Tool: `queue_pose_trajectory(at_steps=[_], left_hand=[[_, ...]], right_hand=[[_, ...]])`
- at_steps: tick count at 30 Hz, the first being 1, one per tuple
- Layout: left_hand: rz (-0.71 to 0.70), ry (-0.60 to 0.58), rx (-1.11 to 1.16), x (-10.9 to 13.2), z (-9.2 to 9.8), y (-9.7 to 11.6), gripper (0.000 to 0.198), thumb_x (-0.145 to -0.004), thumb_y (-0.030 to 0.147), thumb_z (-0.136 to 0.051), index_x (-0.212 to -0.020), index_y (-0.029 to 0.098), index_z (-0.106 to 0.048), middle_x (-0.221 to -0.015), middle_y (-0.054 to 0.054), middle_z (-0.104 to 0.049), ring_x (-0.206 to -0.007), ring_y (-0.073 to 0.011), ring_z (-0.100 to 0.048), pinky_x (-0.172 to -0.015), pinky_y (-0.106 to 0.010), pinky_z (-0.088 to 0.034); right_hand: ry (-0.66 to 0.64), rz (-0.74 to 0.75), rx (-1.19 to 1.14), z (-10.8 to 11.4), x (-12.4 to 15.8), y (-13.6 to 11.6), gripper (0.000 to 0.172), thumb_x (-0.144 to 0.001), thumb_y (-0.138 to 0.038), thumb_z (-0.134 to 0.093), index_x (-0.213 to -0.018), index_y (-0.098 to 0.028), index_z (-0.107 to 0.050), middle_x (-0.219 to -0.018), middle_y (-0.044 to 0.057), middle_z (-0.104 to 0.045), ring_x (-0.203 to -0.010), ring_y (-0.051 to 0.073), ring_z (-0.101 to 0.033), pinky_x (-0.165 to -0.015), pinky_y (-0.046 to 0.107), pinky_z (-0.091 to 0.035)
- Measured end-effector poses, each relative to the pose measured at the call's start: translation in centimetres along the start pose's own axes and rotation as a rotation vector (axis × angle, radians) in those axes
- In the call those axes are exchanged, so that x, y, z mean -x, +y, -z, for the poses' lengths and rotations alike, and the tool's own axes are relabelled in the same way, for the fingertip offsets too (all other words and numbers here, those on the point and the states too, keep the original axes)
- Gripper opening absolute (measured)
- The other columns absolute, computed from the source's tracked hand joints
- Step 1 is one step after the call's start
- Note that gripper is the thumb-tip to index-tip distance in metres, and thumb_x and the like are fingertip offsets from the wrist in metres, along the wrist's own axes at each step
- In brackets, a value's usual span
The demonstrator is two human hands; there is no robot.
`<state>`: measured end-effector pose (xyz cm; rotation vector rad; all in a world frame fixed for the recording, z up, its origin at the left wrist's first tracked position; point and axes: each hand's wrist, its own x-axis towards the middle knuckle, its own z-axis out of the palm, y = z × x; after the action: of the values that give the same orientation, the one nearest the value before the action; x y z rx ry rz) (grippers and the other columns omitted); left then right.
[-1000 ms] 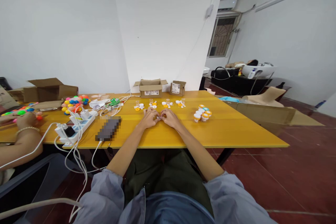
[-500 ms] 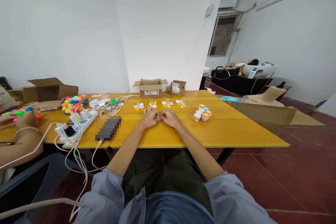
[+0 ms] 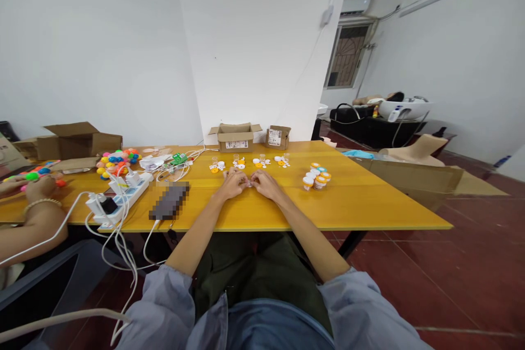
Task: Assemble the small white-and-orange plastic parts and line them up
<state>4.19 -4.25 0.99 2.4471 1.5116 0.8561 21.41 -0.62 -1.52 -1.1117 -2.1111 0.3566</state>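
Midway across the yellow tabletop [image 3: 369, 202], going by the head view, I see the person's left hand [image 3: 234, 183] and right hand [image 3: 262, 183] almost meeting, fingertip to fingertip. Right between them is a small pale piece [image 3: 248, 184], at the very tips of each grip. Fingers and thumbs are curled in and pinching it from either side, covering so much that I can't make out its full shape. Just beyond the knuckles, white and orange plastic parts [image 3: 280, 163] lie in four little clusters, with a small clear cup [image 3: 286, 157] behind each. Over to the right, well apart from the grip, sits a group of lidded cups [image 3: 315, 176] with white, orange and blue tops. Farther back stand an open cardboard box [image 3: 235, 142] and a smaller carton [image 3: 278, 138].
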Motion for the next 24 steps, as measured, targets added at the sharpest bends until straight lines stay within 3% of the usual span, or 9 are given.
queue_pose_trajectory(at_steps=[15, 24], left_hand=[[0.020, 0.075, -0.126, 0.23, 0.00, -0.45, 0.010, -0.079, 0.019, -0.061, -0.074, 0.023, -0.069, -0.109, -0.009, -0.063, -0.114, -0.0316, -0.046, -0.098, -0.050, -0.035], [0.004, 0.058, -0.133, 0.32, -0.17, -0.35, 0.016, -0.081, 0.024, -0.063, -0.095, 0.026, -0.070, -0.116, -0.008, -0.059, -0.115, -0.0307, -0.045, -0.100, -0.047, -0.036]], right_hand=[[0.017, -0.011, 0.053, 0.16, 0.29, -0.45, 0.014, -0.084, -0.012, -0.062, -0.076, -0.024, -0.066, -0.095, 0.004, -0.070, -0.098, 0.021, -0.064, -0.086, 0.030, -0.048], [0.013, 0.005, 0.070, 0.13, 0.33, -0.50, 0.014, -0.085, -0.012, -0.061, -0.079, -0.024, -0.066, -0.097, 0.005, -0.069, -0.099, 0.021, -0.063, -0.086, 0.030, -0.047]])
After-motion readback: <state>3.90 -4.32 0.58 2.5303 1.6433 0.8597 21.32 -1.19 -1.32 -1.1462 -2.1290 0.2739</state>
